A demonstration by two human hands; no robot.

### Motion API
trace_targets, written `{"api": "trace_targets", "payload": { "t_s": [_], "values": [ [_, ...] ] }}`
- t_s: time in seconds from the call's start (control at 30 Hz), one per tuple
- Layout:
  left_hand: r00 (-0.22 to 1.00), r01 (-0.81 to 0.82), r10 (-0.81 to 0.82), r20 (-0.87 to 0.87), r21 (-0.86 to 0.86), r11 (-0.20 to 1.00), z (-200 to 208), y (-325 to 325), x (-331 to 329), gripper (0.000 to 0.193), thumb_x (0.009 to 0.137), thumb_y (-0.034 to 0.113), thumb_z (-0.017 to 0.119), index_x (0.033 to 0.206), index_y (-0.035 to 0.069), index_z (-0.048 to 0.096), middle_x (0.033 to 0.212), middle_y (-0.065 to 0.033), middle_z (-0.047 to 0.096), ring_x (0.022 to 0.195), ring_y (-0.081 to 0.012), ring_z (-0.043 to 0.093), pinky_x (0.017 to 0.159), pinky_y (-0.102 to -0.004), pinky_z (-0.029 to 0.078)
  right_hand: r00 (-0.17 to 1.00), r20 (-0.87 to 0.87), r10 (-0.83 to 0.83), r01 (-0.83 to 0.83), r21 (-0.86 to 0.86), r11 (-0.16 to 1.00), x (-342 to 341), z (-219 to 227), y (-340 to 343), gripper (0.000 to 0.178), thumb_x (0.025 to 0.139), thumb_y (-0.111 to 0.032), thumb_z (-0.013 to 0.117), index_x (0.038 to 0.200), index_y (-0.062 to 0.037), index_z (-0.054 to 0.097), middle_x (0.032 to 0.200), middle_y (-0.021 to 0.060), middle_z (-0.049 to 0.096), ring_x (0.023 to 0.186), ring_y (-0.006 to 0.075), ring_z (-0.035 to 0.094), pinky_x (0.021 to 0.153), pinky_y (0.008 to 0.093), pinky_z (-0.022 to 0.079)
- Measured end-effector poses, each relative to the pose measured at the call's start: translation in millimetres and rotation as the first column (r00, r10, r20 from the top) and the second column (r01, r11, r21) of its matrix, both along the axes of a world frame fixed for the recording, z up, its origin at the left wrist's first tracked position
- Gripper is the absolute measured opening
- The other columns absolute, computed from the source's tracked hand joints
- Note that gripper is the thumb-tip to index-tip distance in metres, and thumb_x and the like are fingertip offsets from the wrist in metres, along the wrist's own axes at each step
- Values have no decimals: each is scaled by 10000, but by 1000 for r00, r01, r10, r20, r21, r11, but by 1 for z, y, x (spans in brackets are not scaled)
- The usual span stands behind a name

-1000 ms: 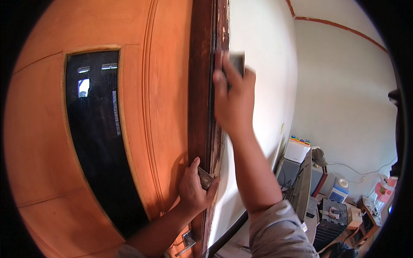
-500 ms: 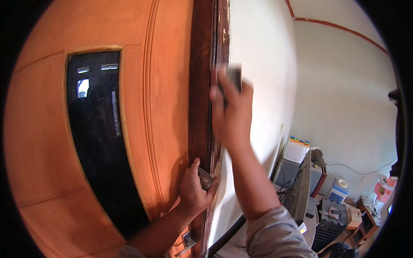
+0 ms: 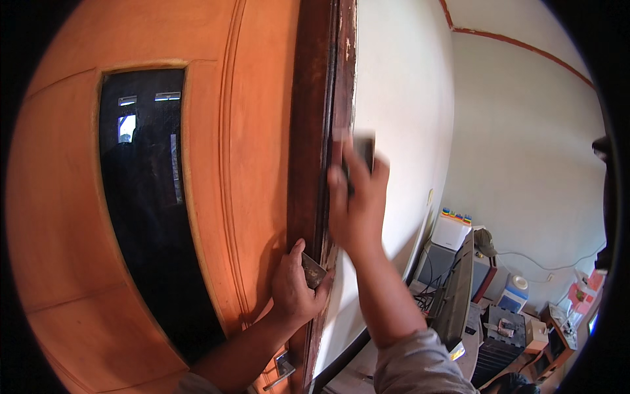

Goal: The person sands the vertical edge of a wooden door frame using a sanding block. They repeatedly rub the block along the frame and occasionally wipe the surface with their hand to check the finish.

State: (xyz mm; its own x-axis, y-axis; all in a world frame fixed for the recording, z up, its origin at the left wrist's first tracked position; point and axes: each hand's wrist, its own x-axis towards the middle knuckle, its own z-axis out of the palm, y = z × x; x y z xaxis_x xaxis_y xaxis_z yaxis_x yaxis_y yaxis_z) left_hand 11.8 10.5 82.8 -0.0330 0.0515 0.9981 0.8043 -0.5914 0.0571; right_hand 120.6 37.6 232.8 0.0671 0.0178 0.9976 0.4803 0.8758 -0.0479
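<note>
My right hand (image 3: 359,203) is closed round a dark rectangular block (image 3: 365,152), blurred by motion, at the right edge of a dark brown wooden door frame (image 3: 312,118). A reddish edge shows beside its fingertips. Lower down, my left hand (image 3: 295,284) wraps a second flat, dark brown block (image 3: 313,269) and lies against the frame, thumb pointing up. The frame's outer edge has scuffed, pale patches where the finish is worn.
An orange wooden door (image 3: 262,164) with a dark glass panel (image 3: 147,217) fills the left. Below my left hand is a metal door handle (image 3: 283,371). To the right are a white wall (image 3: 403,111), a thin upright panel (image 3: 454,295), a black drawer unit (image 3: 500,348) and a white-and-blue jug (image 3: 514,293).
My right hand has moved down along the frame edge with its block. My left hand keeps its place. The view has shifted slightly.
</note>
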Motion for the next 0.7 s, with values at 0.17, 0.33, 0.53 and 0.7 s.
{"api": "trace_targets", "payload": {
  "t_s": [0.17, 0.33, 0.53, 0.7],
  "values": [
    [1000, -2, 3, 11, -68, 998, -5, -4, 0, 889, 829, 190, 866, 1494, -135, 374, 1132, -298, 594, 948, -438, 625, 835, -484, 515, 1000, 25, 2, -3, 40, 999, 2, -25, -9, 530, 927, -75, 745, 1445, -118, 643, 1282, 305, 577, 1166, 473, 601, 996, 503, 515],
    [996, 87, -82, 44, -140, 986, -8, -5, -1, 916, 830, 181, 876, 1499, -141, 339, 1293, -352, 561, 1159, -496, 620, 1023, -498, 503, 997, -74, 26, -16, 133, 991, -9, 82, 30, 443, 982, -137, 715, 1420, -119, 652, 1234, 306, 573, 1122, 475, 604, 956, 496, 518],
    [999, -32, 32, -21, -6, 999, -1, -4, -1, 905, 812, 152, 872, 1514, -124, 372, 997, -248, 596, 790, -384, 614, 702, -472, 506, 999, 45, 26, -23, -57, 998, 6, -48, -17, 572, 904, -44, 759, 1457, -134, 638, 1258, 318, 552, 1149, 502, 584, 999, 511, 508],
    [1000, 16, -16, 14, 12, 1000, 1, -2, 1, 890, 825, 172, 863, 1514, -120, 380, 977, -230, 584, 782, -374, 606, 688, -460, 501, 1000, -5, -24, 24, 117, 993, -1, 30, 9, 470, 952, -102, 730, 1417, -109, 657, 1239, 312, 572, 1141, 475, 603, 978, 490, 515]
  ]
}}
